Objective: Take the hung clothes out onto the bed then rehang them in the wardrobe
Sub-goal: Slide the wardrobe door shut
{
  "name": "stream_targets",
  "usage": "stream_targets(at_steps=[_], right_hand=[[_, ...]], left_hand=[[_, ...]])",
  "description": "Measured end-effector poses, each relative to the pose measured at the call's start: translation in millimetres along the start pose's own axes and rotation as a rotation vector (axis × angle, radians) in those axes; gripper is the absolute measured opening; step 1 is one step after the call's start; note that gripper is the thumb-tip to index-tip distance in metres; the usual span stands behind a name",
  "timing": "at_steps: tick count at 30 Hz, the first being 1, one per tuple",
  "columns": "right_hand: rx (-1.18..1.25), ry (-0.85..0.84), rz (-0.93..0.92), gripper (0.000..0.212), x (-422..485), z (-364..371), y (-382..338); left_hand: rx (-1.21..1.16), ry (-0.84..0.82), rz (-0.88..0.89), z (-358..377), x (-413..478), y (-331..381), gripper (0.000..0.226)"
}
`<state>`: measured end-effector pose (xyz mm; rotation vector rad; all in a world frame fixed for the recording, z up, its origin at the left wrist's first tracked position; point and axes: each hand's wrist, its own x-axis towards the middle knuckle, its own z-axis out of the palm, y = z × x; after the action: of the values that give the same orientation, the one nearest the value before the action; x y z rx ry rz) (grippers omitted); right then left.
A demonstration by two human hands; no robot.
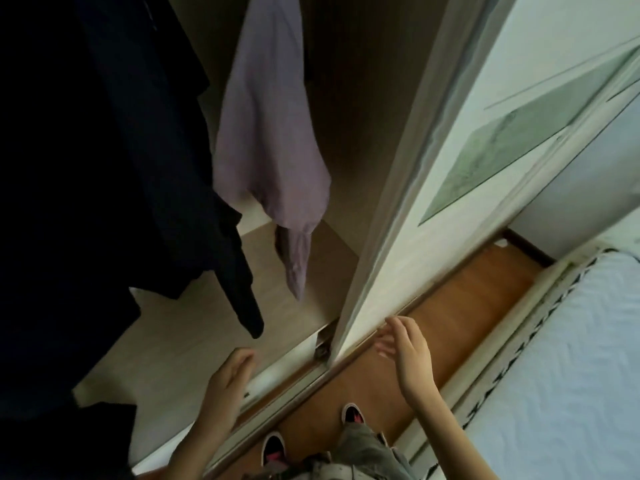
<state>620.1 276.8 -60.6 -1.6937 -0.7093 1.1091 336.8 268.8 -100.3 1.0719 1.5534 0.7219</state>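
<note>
A lilac shirt hangs inside the open wardrobe, one sleeve dangling toward the wardrobe floor. To its left hang dark navy clothes, filling the left side of the view. My left hand is raised low in front of the wardrobe's sliding track, fingers apart and holding nothing. My right hand hovers over the wooden floor near the bottom edge of the sliding door, fingers spread and empty. The bed with its white sheet lies at the right.
The white sliding door stands half open on its metal track. A narrow strip of wooden floor runs between wardrobe and bed. My feet in dark shoes stand on it. The hanging rail and hangers are out of view.
</note>
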Motion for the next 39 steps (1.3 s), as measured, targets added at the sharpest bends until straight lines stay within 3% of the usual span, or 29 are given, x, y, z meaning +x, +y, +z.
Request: stream_targets(at_steps=[5, 9, 11, 17, 23, 27, 33, 39], right_hand=[[-0.063, -0.027, -0.125, 0.025, 46.3, -21.4, -35.8], [-0.315, -0.197, -0.29, 0.027, 80.7, -28.1, -53.4], [-0.462, -0.271, -0.417, 0.034, 92.2, -31.9, -61.1], [-0.7, -0.373, -0.609, 0.041, 109.0, -34.6, -72.0], [-0.692, -0.338, -0.611, 0.04, 102.4, -29.0, -67.0], [-0.727, -0.359, -0.622, 0.039, 84.9, -16.3, -63.1], [-0.771, -0.384, -0.648, 0.042, 38.5, 21.2, -50.3], [-0.799, -0.396, -0.725, 0.045, -21.2, 68.0, -34.6]], left_hand=[[-0.06, -0.077, 0.14, 82.2, 34.8, 78.4, 0.016], [-0.119, -0.014, 0.288, 137.5, 59.2, 134.7, 0.047], [-0.143, 0.006, 0.334, 156.4, 64.2, 153.1, 0.051], [-0.232, 0.038, 0.363, 184.4, 61.0, 167.1, 0.038], [-0.255, 0.051, 0.344, 183.6, 53.7, 165.5, 0.015], [-0.237, 0.1, 0.343, 162.6, 36.6, 156.8, 0.017], [-0.13, 0.488, 0.324, 74.9, -16.2, 90.6, 0.03], [-0.241, 0.857, 0.057, -22.4, -98.7, -14.4, 0.028]])
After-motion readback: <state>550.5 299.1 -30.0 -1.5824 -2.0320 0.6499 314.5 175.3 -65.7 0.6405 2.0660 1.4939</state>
